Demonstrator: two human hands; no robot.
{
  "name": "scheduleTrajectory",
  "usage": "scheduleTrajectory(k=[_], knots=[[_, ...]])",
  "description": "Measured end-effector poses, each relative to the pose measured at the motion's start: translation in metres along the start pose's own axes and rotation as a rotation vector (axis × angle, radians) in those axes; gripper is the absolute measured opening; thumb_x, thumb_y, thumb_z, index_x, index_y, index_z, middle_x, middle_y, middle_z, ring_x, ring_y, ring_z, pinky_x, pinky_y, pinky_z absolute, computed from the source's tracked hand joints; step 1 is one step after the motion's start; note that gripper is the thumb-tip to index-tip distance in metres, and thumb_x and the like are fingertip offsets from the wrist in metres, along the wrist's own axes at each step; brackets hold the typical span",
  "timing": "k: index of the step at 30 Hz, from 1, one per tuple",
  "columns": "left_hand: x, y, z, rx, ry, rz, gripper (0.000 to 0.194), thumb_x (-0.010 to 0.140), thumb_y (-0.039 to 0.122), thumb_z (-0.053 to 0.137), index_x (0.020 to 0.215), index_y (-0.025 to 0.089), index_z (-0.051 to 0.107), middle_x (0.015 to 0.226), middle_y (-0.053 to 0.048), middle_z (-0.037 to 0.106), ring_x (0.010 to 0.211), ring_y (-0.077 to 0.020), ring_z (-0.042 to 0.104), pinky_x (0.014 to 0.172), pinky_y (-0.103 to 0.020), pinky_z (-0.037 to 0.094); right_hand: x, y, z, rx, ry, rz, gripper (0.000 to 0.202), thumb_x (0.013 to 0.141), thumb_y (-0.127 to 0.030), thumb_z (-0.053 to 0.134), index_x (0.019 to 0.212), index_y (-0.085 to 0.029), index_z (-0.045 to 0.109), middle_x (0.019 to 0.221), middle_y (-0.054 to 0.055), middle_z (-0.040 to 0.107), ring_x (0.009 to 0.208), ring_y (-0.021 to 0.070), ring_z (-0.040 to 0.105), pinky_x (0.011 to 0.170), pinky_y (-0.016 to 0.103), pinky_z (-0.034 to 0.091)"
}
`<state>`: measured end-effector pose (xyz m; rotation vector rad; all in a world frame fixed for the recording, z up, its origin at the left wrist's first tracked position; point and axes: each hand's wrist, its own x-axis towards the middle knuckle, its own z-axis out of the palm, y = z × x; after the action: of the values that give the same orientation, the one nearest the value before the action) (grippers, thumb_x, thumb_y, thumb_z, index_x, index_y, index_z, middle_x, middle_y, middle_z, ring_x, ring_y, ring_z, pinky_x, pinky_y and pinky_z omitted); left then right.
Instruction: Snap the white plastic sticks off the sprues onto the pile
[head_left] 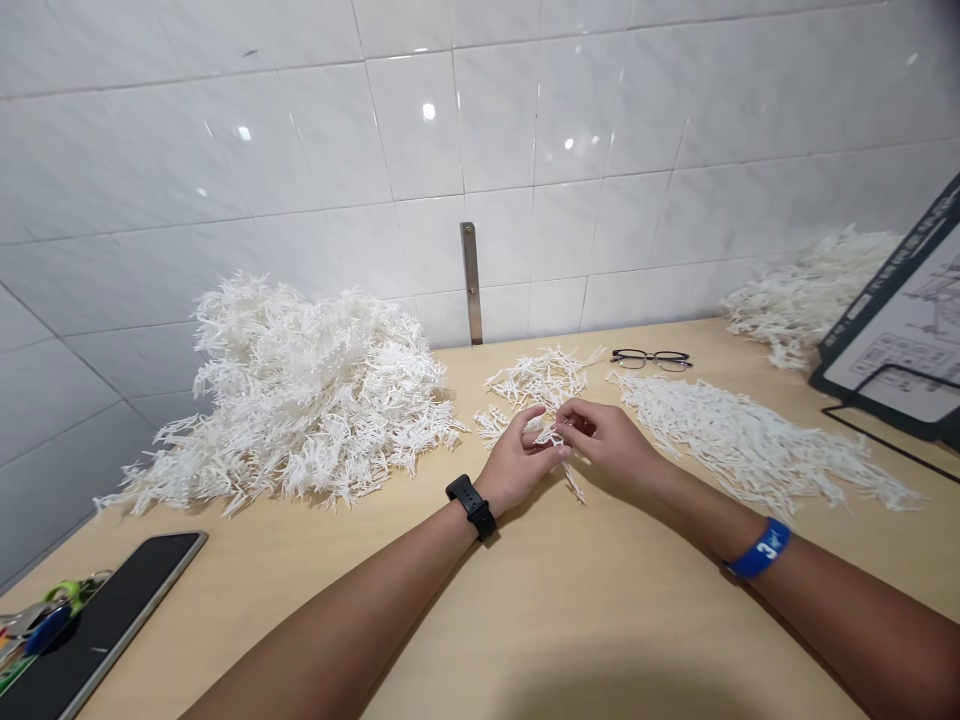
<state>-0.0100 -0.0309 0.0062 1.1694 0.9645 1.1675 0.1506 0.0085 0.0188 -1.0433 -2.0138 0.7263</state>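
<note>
A smartphone (112, 610) and keys (45, 625) are set at the near left of a wood-toned surface (450, 640). Farther in, a black watch (471, 508) is worn on the left wrist and a blue wristband (761, 548) on the right forearm. White branched plastic pieces (549, 437) are held between the two hands: a piece appears to be pinched by thumb and fingertips of the right hand (607, 435), while the left hand (514, 465) is cupped half open around the pieces, its grip partly hidden. A thin strand (575, 485) is seen just below the fingers.

Left of the hands, a tall, tangled heap (315, 390) is piled; to their right, a flatter spread of slender pieces (735, 435) is laid out. A small loose cluster (540, 378) is seen just beyond. Handling appears to be midway, with much material left in the tangled heap, if that is the supply; which pile is finished cannot be told.

Beyond the hands to the right, eyeglasses (651, 359) are placed, and another white pile (817, 285) is partly hidden by a printed panel (907, 310). The scene is backed by a glossy tiled wall (300, 170), against which a metal strip (470, 285) is set upright.
</note>
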Motion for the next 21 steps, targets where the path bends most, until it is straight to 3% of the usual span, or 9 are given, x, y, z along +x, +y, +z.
scheduleTrajectory(k=[6,10,16,21], knots=[[0.0021,-0.0006,-0.0013,-0.018,0.035,-0.012,0.048,0.072,0.019,0.073,0.114,0.014,0.050,0.076,-0.003,0.068,0.072,-0.0133,0.064,0.075,-0.029,0.046,0.0010,0.0013,0.0014,0.013,-0.007,0.004,0.020,0.086,-0.037,0.053,0.078,-0.019,0.057,0.062,-0.002,0.053,0.059,0.0133,0.046,0.056,0.026,0.035],[0.0044,-0.0001,-0.0036,-0.129,0.092,0.001,0.038,0.074,0.017,0.067,0.108,0.014,0.050,0.073,0.000,0.064,0.068,-0.0126,0.063,0.070,-0.028,0.048,0.0034,0.0067,-0.0006,-0.044,-0.017,-0.012,0.023,0.088,-0.039,0.051,0.077,-0.019,0.056,0.063,-0.002,0.052,0.060,0.0131,0.044,0.057,0.026,0.033],[0.0070,0.0008,-0.0072,-0.127,0.161,-0.027,0.037,0.074,0.023,0.066,0.109,0.014,0.055,0.060,0.005,0.053,0.053,-0.0062,0.047,0.053,-0.020,0.036,0.0016,0.0057,-0.0022,0.019,-0.114,-0.035,0.021,0.090,-0.037,0.049,0.079,-0.020,0.053,0.068,-0.002,0.051,0.063,0.0127,0.043,0.059,0.026,0.033],[0.0052,0.0035,-0.0045,-0.017,0.157,-0.044,0.037,0.073,0.036,0.071,0.099,0.012,0.061,0.056,0.006,0.045,0.050,-0.0048,0.038,0.050,-0.020,0.028,-0.0005,0.0055,-0.0033,0.092,-0.021,-0.038,0.019,0.091,-0.035,0.050,0.081,-0.020,0.054,0.068,-0.002,0.050,0.064,0.0133,0.044,0.060,0.026,0.035]])
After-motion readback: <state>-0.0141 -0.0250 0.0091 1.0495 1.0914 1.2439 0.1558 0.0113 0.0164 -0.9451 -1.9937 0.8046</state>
